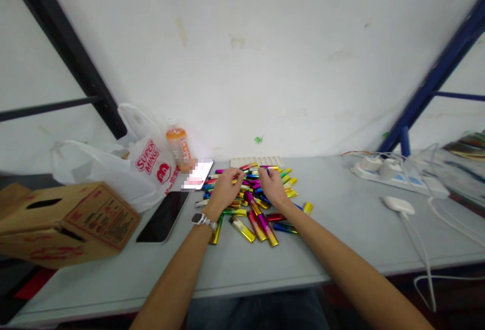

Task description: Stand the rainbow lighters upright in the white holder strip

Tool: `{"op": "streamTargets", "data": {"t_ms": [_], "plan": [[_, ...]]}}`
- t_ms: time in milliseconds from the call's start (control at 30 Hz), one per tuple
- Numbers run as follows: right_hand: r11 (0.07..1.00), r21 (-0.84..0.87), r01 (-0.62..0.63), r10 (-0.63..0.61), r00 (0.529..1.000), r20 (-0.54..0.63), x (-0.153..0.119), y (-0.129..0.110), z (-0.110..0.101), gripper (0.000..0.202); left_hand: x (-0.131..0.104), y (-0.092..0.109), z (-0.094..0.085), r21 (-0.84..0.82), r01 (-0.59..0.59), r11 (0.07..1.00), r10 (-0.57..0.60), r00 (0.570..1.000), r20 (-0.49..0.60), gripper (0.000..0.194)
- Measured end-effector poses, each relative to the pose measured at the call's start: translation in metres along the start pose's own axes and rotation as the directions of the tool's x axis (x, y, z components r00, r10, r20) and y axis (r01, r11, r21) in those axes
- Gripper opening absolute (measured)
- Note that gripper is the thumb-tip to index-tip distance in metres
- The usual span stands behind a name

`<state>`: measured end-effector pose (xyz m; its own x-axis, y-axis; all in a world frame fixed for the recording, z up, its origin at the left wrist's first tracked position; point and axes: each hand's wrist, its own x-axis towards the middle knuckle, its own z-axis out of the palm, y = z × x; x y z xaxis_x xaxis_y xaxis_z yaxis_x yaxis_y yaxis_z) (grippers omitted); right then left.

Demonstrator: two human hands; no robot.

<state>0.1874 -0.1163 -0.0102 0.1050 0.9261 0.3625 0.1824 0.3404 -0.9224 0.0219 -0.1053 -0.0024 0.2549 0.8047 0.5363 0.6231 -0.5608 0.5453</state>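
Observation:
Shiny metallic-coloured lighters point(242, 229) lie in a loose heap in the middle of the grey table, in gold, red, purple, green and blue. My left hand point(226, 188), with a silver watch point(203, 220) on its wrist, is over the heap's left part. Its fingers are curled together in a pinch, and whatever they hold is hidden. Over the far right part, my right hand point(272, 186) is closed, with a small dark-blue bit showing at its fingers that I cannot make out. Just behind both hands, a white perforated tray point(257, 161) stands by the wall, partly covered.
Left of the heap lie a lit phone point(199, 174) and a dark tablet-like device point(163, 217). Beyond them are an orange drink bottle point(179, 147), a white plastic bag point(146, 168) and a cardboard box point(71, 224). A power strip point(401, 177) and white charger point(398, 204) with cables sit right.

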Motion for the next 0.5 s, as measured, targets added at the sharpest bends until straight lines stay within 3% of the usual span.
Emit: {"op": "streamTargets", "data": {"t_ms": [167, 500], "plan": [[0.994, -0.093, 0.062, -0.063, 0.998, -0.014, -0.0005, 0.0012, 0.0023, 0.035, -0.0005, -0.0047, 0.003, 0.021, 0.009, 1.0, -0.01, 1.0, 0.024, 0.027], [0.998, 0.042, 0.039, -0.043, 0.995, 0.089, -0.0083, -0.0026, -0.0008, 0.054, -0.0006, -0.004, 0.0028, 0.035, -0.001, 0.999, 0.0, 1.0, 0.031, 0.025]]}}
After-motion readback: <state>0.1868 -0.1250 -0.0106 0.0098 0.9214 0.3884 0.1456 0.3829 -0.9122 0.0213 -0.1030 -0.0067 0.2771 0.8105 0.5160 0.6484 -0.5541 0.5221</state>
